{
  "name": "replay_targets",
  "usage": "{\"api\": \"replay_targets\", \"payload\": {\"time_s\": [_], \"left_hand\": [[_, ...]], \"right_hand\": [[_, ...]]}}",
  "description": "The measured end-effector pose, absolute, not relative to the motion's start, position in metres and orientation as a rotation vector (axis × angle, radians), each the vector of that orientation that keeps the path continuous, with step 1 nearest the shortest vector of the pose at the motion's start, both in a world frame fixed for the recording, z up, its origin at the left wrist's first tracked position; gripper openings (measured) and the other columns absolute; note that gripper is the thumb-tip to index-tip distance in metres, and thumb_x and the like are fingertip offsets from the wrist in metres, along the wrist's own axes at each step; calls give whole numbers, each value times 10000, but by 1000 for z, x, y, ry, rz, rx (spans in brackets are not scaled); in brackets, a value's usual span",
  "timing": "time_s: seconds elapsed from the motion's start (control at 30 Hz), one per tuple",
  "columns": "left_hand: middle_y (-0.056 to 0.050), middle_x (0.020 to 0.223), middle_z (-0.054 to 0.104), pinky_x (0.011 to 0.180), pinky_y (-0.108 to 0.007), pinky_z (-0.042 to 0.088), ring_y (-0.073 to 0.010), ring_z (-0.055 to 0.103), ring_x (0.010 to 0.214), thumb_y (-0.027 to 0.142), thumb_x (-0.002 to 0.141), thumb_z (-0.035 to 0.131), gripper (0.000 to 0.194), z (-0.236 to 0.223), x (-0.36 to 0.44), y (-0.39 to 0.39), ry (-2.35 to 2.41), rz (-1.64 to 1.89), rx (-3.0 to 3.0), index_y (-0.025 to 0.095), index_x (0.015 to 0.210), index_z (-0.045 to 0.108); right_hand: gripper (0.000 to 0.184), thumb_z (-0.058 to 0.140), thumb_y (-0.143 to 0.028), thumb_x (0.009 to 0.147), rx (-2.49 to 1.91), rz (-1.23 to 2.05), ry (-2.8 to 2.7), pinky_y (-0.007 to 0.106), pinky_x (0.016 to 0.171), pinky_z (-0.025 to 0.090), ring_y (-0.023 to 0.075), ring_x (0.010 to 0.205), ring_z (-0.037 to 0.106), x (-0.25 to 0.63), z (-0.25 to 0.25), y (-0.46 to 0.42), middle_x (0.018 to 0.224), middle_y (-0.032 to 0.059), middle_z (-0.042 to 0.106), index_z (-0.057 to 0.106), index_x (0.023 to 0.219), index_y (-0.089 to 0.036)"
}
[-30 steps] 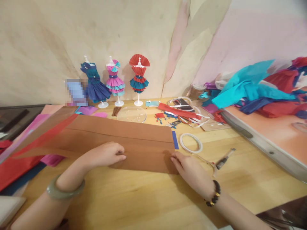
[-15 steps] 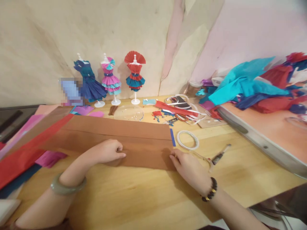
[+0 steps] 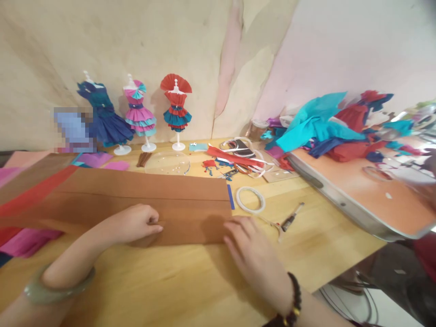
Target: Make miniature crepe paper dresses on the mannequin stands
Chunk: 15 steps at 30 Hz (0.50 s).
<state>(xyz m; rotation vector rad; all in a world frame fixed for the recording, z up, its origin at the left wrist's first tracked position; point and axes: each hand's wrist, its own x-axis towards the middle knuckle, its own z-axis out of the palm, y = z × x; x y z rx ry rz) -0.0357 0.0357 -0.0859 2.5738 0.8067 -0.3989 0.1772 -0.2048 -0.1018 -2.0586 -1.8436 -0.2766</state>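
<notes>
A long sheet of brown crepe paper [image 3: 143,200] lies folded lengthwise on the wooden table [image 3: 177,281]. My left hand [image 3: 134,223], fingers curled, pinches the near folded edge of the sheet. My right hand [image 3: 254,259] lies flat with fingers stretched, its fingertips at the sheet's near right corner. A jade bangle circles my left wrist and a dark bead bracelet my right.
Three small mannequins in paper dresses [image 3: 136,113] stand by the wall. A tape ring [image 3: 250,200], a clear-handled tool [image 3: 289,220], a clear dish [image 3: 166,163] and ribbon scraps [image 3: 238,156] lie beyond the sheet. Crepe paper is heaped [image 3: 334,129] on an orange board [image 3: 357,195] at right.
The view has swung right. My right hand has slid back along the table from the sheet's corner and flattened. My left hand keeps its pinch on the fold.
</notes>
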Motion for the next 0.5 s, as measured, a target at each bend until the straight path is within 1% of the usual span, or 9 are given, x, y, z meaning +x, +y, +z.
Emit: {"api": "replay_targets", "payload": {"time_s": [0.03,0.07,0.13,0.17,0.23,0.33,0.43,0.5], "left_hand": [[3,566,497,535,-276,265,-142,460,551,488,791,479,383,-87,-36,36,799,-402,2574,186,558,440],[5,561,489,533,-277,262,-140,455,547,489,795,477,387,-87,-35,37,790,-405,2573,186,558,439],[10,549,468,526,-277,251,-135,438,535,490,795,479,390,-86,-34,36,780,-408,2570,186,554,432],[12,543,457,524,-277,248,-132,428,528,489,792,482,391,-85,-33,35,783,-406,2570,185,552,426],[15,533,442,521,-276,246,-126,413,518,486,786,488,391,-82,-31,33,791,-404,2573,184,546,420],[12,546,477,532,-271,260,-127,432,529,478,785,489,376,-78,-29,29,771,-395,2570,182,555,458],[5,597,540,543,-263,277,-137,477,569,455,755,526,318,-70,-30,26,794,-430,2528,183,591,516],[5,618,548,534,-258,274,-143,487,589,422,715,562,264,-63,-33,26,821,-474,2501,184,608,522]], "right_hand": [[281,471,-195,909,-1956,-310,-1943,421,968,455,263,1159,561,169,-105,-206,1211,157,631,620,1137,-126],[331,499,-236,903,-1884,-319,-2030,465,1029,408,290,1266,472,161,-108,-206,1309,168,572,597,1196,-118],[478,542,-334,890,-1866,-282,-2132,526,1086,334,323,1369,333,148,-116,-205,1432,178,456,527,1306,-101],[545,550,-386,884,-1898,-255,-2147,541,1093,319,335,1384,303,144,-120,-203,1458,186,420,497,1339,-90],[643,538,-476,881,-1997,-206,-2120,548,1089,323,354,1384,299,141,-128,-201,1470,202,393,461,1376,-73],[684,501,-562,877,-2080,-161,-2069,548,1072,349,369,1364,336,142,-135,-202,1462,198,406,471,1382,-100],[642,497,-557,883,-2080,-167,-2065,541,1071,354,364,1355,356,146,-138,-207,1453,189,422,507,1361,-129],[624,521,-524,883,-2068,-182,-2083,542,1070,355,364,1362,343,150,-140,-212,1456,193,415,505,1363,-124]]}}
